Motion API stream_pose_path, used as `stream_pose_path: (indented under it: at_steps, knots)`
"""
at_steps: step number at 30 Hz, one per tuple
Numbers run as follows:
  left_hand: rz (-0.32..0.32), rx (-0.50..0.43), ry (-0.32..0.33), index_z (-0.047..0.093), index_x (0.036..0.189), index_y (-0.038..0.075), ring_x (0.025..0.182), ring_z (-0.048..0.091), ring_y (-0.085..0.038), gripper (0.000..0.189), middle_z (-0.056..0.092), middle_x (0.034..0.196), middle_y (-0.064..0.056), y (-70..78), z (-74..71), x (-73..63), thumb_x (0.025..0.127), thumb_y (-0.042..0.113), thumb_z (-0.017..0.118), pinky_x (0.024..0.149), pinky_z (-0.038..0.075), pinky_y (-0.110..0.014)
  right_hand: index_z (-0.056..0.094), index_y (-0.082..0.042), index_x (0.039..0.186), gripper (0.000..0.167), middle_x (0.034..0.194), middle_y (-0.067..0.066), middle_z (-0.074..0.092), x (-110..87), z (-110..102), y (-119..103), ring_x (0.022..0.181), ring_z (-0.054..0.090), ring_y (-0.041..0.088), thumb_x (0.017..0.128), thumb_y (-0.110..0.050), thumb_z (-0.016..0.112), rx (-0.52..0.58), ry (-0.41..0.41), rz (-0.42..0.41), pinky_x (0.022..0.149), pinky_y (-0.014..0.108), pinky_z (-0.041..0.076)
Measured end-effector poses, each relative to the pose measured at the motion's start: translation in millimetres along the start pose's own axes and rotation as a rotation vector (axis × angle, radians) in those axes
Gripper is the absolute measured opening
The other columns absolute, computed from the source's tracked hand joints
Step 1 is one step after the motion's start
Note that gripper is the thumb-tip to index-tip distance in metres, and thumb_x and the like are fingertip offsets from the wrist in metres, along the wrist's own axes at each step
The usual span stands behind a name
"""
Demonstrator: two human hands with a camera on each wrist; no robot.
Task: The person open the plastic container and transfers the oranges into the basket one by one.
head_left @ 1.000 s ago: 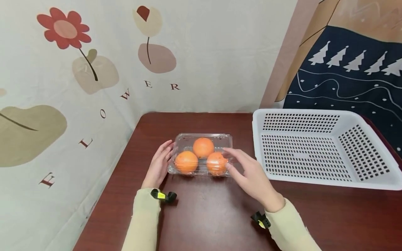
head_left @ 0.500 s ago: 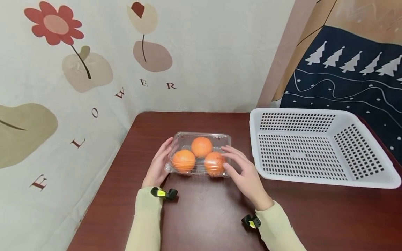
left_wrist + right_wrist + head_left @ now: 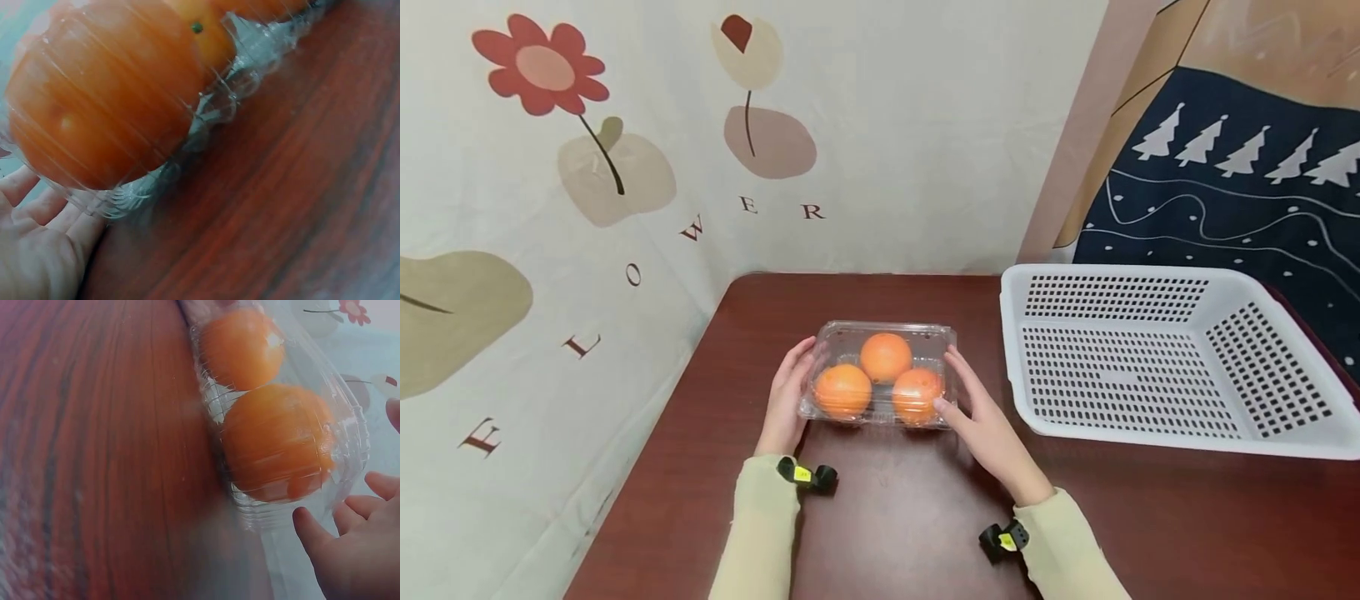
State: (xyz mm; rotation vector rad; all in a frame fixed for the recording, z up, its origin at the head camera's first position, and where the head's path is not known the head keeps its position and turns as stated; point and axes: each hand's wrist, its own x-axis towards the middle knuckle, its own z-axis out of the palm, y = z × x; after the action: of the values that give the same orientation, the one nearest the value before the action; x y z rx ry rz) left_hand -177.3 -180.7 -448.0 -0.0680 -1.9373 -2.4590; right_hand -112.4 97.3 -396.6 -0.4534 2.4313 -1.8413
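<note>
Wall lettering spells "FLOWER" beyond boxed oranges.

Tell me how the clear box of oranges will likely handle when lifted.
The clear box would probably flex under a squeeze, since its ribbed walls look thin. The three oranges may roll if it tilts, being round with gaps beside them. Its glossy surface might feel slippery.

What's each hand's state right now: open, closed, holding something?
Left hand: open, fingers along the left end of the clear container.
Right hand: open, fingers along its right end; firm contact cannot be told.
</note>
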Motion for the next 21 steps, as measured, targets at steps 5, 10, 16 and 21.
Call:
stream_pose_path:
  at_steps: [5,10,16,21]
  knots:
    - [0.028,0.079,0.056,0.038,0.132,0.008,0.122,0.04,-0.021,0.041,0.044,0.132,-0.01,-7.1,-1.5,4.2,0.095,0.025,0.042,0.105,0.022,-0.039,0.022,-0.02,0.142,0.076,0.149,-0.006,0.008,0.7,-4,7,0.132,0.02,0.02,0.081,-0.015,0.066,-0.001,-0.034,0.003,0.103,0.042,0.024]
    - [0.033,0.166,0.124,0.046,0.126,0.014,0.119,0.042,-0.015,0.039,0.049,0.128,-0.003,-5.9,0.1,8.2,0.093,0.033,0.045,0.101,0.026,-0.043,0.024,-0.019,0.141,0.077,0.148,-0.009,0.001,4.4,-6,12,0.134,0.01,0.014,0.079,-0.01,0.067,0.014,-0.062,-0.032,0.105,0.042,0.02]
    - [-0.001,0.169,0.122,0.049,0.123,0.015,0.117,0.044,-0.013,0.036,0.051,0.126,-0.001,-2.2,3.6,5.2,0.092,0.034,0.047,0.1,0.028,-0.041,0.025,-0.018,0.141,0.072,0.149,-0.005,0.0,2.9,-7,23,0.134,0.006,0.012,0.081,0.001,0.06,0.153,-0.048,-0.028,0.105,0.046,0.018]
    - [-0.016,0.13,0.073,0.047,0.13,0.013,0.121,0.041,-0.016,0.038,0.048,0.13,-0.003,6.4,8.4,-2.4,0.094,0.026,0.044,0.104,0.025,-0.036,0.018,-0.012,0.143,0.074,0.15,0.0,-0.001,-0.3,-5,34,0.134,0.003,0.01,0.082,0.005,0.057,0.263,-0.069,-0.067,0.105,0.044,0.017]
